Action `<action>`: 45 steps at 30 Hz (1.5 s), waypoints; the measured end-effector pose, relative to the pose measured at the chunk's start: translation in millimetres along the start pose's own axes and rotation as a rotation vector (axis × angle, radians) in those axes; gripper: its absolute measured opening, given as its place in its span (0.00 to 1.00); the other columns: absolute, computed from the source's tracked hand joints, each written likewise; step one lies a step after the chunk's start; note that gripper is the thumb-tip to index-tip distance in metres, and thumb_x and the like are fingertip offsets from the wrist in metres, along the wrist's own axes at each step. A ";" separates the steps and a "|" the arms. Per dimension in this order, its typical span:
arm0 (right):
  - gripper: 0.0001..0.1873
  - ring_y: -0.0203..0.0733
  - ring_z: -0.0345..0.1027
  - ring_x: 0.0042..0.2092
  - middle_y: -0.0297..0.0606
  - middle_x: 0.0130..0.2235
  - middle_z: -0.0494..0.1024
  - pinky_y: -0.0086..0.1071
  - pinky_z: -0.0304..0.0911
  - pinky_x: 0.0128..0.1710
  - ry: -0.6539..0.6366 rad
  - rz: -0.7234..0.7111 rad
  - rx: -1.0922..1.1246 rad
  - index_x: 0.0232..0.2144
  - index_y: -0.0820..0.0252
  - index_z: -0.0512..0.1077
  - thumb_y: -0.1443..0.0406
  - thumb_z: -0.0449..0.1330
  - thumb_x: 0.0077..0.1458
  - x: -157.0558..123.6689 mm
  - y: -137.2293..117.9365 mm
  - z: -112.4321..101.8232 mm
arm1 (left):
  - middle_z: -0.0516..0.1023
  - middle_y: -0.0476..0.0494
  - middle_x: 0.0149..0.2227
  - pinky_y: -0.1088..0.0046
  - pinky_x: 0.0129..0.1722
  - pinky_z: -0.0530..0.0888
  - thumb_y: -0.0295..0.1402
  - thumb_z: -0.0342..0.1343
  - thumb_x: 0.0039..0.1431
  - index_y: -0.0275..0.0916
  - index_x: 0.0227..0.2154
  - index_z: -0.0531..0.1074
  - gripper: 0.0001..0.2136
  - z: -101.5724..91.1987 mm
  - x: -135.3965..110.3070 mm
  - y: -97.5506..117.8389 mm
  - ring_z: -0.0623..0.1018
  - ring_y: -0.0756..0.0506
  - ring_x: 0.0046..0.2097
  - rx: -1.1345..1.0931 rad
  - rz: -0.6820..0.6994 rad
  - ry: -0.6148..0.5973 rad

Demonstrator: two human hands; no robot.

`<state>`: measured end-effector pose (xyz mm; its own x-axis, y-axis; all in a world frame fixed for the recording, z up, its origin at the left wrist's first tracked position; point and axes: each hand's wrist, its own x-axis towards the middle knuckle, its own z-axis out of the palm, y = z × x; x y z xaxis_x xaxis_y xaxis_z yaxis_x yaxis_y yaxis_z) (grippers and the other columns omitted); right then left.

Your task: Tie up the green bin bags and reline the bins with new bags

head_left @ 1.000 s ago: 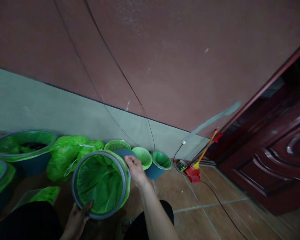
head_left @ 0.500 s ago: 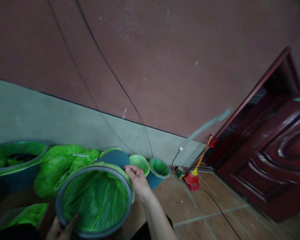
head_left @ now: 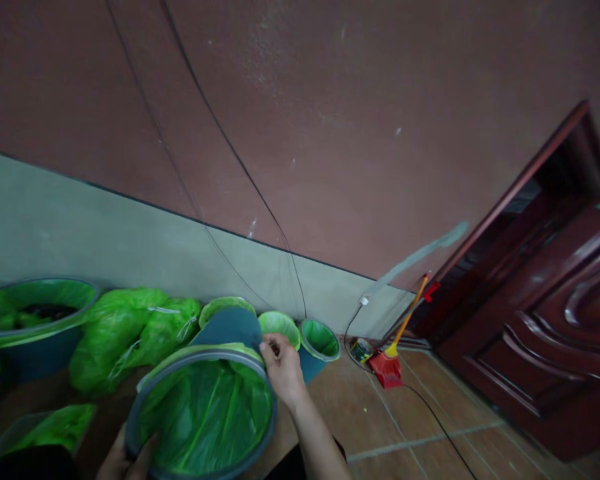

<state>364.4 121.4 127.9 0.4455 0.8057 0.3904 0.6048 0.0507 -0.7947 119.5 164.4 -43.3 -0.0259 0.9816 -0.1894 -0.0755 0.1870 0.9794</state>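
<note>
A blue trash bin (head_left: 233, 327) with a grey rim is tilted so that its mouth faces me. Inside it hangs a green bag liner (head_left: 207, 413), folded out over part of the rim. My left hand (head_left: 127, 460) grips the rim at the lower left, thumb inside and fingers partly hidden at the frame's bottom. On the upper right, my right hand (head_left: 284, 370) is closed with bent fingers at the rim and liner edge.
Against the wall stand a large lined bin (head_left: 35, 353), filled green bags (head_left: 130, 327) and smaller lined bins (head_left: 320, 340). A red broom (head_left: 386, 370) and a tin can (head_left: 361, 350) sit near the dark red door (head_left: 545, 347). A black cable (head_left: 440, 420) crosses the tiled floor.
The tilted bin has shifted slightly right and down in view, with both hands staying on it. My right hand has moved a little right and its fingers are more curled.
</note>
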 end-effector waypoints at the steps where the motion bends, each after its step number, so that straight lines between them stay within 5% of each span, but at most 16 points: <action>1: 0.12 0.44 0.73 0.45 0.41 0.44 0.80 0.37 0.66 0.47 -0.025 -0.065 -0.037 0.44 0.58 0.76 0.61 0.59 0.60 -1.5 -8.9 0.0 | 0.82 0.46 0.43 0.57 0.55 0.76 0.46 0.65 0.35 0.48 0.41 0.72 0.25 -0.2 -0.6 -0.7 0.77 0.29 0.54 0.012 0.007 -0.017; 8: 0.23 0.48 0.66 0.56 0.38 0.53 0.76 0.45 0.59 0.59 -0.426 -0.386 -0.374 0.55 0.52 0.72 0.63 0.66 0.57 -21.2 -52.4 28.1 | 0.82 0.44 0.47 0.57 0.60 0.71 0.46 0.63 0.34 0.47 0.40 0.71 0.25 -1.2 -3.3 -1.5 0.77 0.30 0.54 0.066 0.052 -0.063; 12: 0.18 0.47 0.66 0.56 0.36 0.54 0.76 0.47 0.57 0.60 -0.420 -0.387 -0.471 0.52 0.48 0.75 0.66 0.63 0.59 -22.8 -39.2 42.6 | 0.83 0.44 0.44 0.58 0.58 0.72 0.45 0.63 0.36 0.48 0.42 0.73 0.25 -3.8 -6.7 3.4 0.78 0.30 0.53 0.096 0.080 -0.046; 16: 0.13 0.47 0.67 0.56 0.37 0.54 0.75 0.46 0.58 0.60 -0.431 -0.315 -0.515 0.45 0.48 0.78 0.67 0.64 0.57 -17.6 -25.7 33.2 | 0.83 0.44 0.46 0.58 0.57 0.73 0.44 0.62 0.37 0.49 0.44 0.74 0.25 -5.6 -10.5 6.0 0.79 0.31 0.52 0.129 0.086 -0.051; 20: 0.27 0.55 0.62 0.61 0.48 0.64 0.66 0.52 0.57 0.61 -0.409 -0.305 -0.628 0.56 0.55 0.72 0.67 0.66 0.53 -22.6 -30.3 18.1 | 0.82 0.42 0.50 0.58 0.58 0.72 0.43 0.61 0.41 0.47 0.49 0.73 0.27 -3.2 -12.4 -1.2 0.79 0.32 0.53 0.193 0.158 -0.100; 23: 0.34 0.57 0.57 0.62 0.49 0.67 0.61 0.53 0.56 0.61 -0.428 -0.432 -0.666 0.63 0.57 0.64 0.67 0.65 0.54 -34.9 -41.0 24.0 | 0.81 0.40 0.53 0.58 0.61 0.70 0.43 0.59 0.45 0.44 0.51 0.72 0.27 -1.4 -12.5 -11.6 0.79 0.33 0.54 0.243 0.231 -0.108; 30: 0.14 0.48 0.65 0.47 0.40 0.41 0.77 0.41 0.63 0.49 -0.603 -0.597 -0.758 0.47 0.54 0.75 0.68 0.53 0.64 -46.6 -24.0 72.6 | 0.78 0.41 0.57 0.63 0.61 0.70 0.40 0.54 0.49 0.43 0.55 0.71 0.27 -4.1 -11.9 -16.7 0.77 0.36 0.59 0.439 0.323 -0.114; 34: 0.13 0.46 0.67 0.46 0.41 0.42 0.78 0.39 0.63 0.50 -0.479 -0.457 -0.629 0.44 0.57 0.77 0.71 0.55 0.61 -30.3 4.3 74.5 | 0.80 0.38 0.53 0.59 0.51 0.76 0.44 0.50 0.56 0.43 0.61 0.66 0.29 -4.6 -6.1 5.9 0.81 0.34 0.51 0.652 0.222 -0.103; 38: 0.13 0.45 0.70 0.47 0.43 0.42 0.79 0.37 0.64 0.50 -0.169 -0.121 -0.329 0.41 0.60 0.77 0.73 0.58 0.55 -18.6 45.8 69.7 | 0.81 0.31 0.50 0.57 0.46 0.77 0.52 0.53 0.55 0.37 0.68 0.55 0.40 -2.1 7.7 24.6 0.82 0.31 0.46 0.750 0.213 -0.063; 42: 0.07 0.44 0.74 0.39 0.38 0.35 0.81 0.36 0.67 0.44 0.101 0.252 -0.052 0.32 0.58 0.77 0.68 0.60 0.49 -27.3 103.6 76.8 | 0.74 0.26 0.59 0.56 0.52 0.75 0.53 0.53 0.52 0.31 0.66 0.57 0.43 1.3 23.7 20.5 0.78 0.30 0.55 0.711 0.216 0.005; 45: 0.03 0.45 0.74 0.33 0.37 0.28 0.80 0.37 0.68 0.38 0.221 0.437 0.081 0.25 0.56 0.75 0.65 0.61 0.43 -44.2 145.0 89.2 | 0.76 0.27 0.56 0.57 0.53 0.75 0.48 0.54 0.51 0.32 0.61 0.64 0.36 6.6 33.4 11.1 0.78 0.31 0.55 0.692 0.165 0.035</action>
<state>373.5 145.8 -46.1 0.7804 0.6180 0.0945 0.2806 -0.2112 -0.9363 124.4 199.6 -38.3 -0.0155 0.9995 -0.0258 0.5821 0.0300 0.8126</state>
